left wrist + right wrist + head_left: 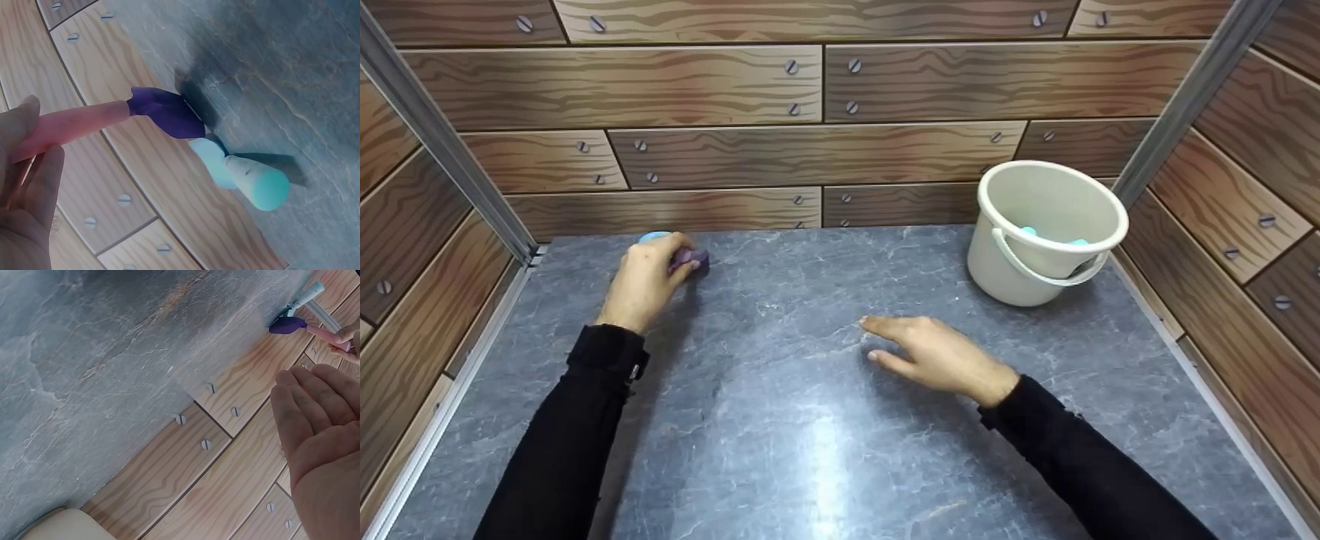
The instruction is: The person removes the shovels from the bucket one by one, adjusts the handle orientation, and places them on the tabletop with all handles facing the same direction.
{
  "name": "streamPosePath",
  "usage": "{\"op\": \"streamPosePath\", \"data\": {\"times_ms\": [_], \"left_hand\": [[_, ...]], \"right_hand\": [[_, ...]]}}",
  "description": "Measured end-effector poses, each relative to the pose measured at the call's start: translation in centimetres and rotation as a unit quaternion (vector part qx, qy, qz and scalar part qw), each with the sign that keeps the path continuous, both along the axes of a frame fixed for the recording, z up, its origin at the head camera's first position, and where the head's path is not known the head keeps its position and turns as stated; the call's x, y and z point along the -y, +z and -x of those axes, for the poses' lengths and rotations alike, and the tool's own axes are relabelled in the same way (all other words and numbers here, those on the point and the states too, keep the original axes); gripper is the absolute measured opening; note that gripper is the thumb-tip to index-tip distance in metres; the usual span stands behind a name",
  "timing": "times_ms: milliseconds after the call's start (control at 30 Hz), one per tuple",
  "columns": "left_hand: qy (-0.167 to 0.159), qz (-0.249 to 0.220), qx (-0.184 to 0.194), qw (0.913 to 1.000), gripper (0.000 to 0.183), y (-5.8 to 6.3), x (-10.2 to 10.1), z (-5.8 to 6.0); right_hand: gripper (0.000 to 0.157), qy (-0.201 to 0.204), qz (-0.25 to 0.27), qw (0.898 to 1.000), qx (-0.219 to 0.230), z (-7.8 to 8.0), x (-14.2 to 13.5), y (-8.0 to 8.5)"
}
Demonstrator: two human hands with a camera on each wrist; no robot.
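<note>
At the far left of the table (780, 360), my left hand (645, 277) pinches the pink handle of a small toy shovel (163, 112) between thumb and fingers. Its purple blade points down to the tabletop by the back wall. Right beside that blade stands a second toy tool (256, 183), with a turquoise head and a pale, turquoise-tipped handle; in the head view my left hand mostly hides it. My right hand (937, 356) hovers over the middle right of the table, holding nothing, its fingers extended and thumb apart.
A cream bucket (1012, 274) with its handle hanging down stands at the back right; turquoise pieces (1027, 231) show inside it. Wood-patterned panels (720, 154) wall the table at the back and both sides, with metal profiles (1192, 97) at the corners.
</note>
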State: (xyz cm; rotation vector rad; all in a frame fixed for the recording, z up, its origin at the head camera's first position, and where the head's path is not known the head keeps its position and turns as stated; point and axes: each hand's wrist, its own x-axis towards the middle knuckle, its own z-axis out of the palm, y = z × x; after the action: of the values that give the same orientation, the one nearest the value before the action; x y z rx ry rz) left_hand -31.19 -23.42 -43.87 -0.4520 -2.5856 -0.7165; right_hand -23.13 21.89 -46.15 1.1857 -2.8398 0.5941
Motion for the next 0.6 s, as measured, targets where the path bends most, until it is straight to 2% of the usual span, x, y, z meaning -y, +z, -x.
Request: {"op": "streamPosePath", "data": {"times_ms": [233,367,600], "left_hand": [[-0.008,-0.013,0.03,0.9994,0.023,-0.6,0.1,0.0],[-0.025,-0.013,0.059,0.9979,0.025,-1.2,-0.1,0.0],[-0.04,0.021,0.098,0.9941,0.028,-2.0,-0.1,0.2]], "right_hand": [[0.055,0.0,-0.003,1.0,0.001,0.1,0.0,-0.1],[0.056,-0.002,-0.009,1.0,0.003,0.1,-0.1,-0.1],[0.064,0.022,-0.043,0.999,-0.013,-0.1,-0.2,-0.3]]}}
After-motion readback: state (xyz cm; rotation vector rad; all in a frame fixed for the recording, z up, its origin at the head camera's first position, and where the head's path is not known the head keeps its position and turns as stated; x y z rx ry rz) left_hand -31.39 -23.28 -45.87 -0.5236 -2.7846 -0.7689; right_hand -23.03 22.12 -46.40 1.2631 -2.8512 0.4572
